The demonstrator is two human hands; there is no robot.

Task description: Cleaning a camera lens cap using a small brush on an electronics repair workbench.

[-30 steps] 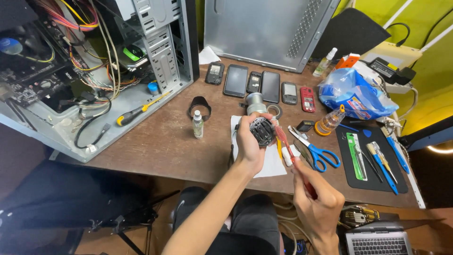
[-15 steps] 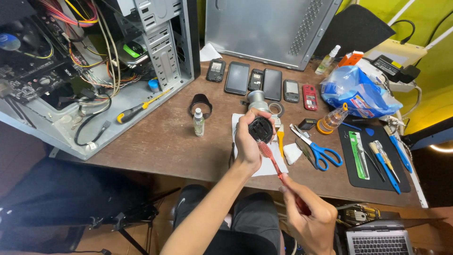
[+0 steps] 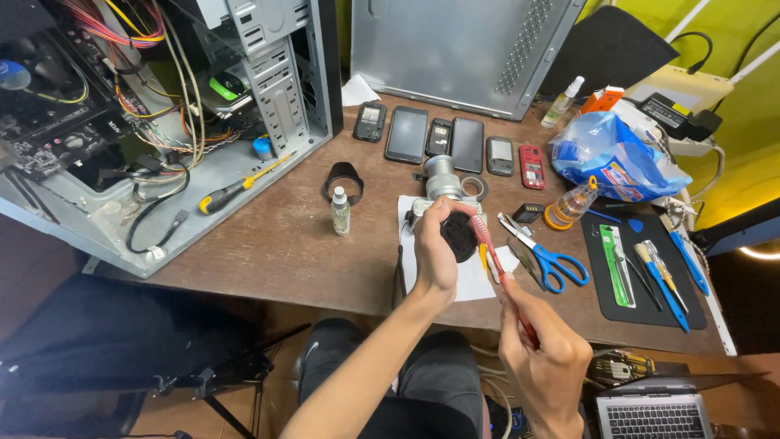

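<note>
Left hand (image 3: 435,256) around black round part (image 3: 460,236), right hand (image 3: 546,358) with red brush (image 3: 497,272).

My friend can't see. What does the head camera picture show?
A person's left hand holds a round black lens cap while the right hand touches a red brush to it, above a cluttered wooden desk with phones, blue scissors and an open computer case.

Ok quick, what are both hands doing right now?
Left hand: closed around a black lens cap.
Right hand: closed on a red brush.
</note>
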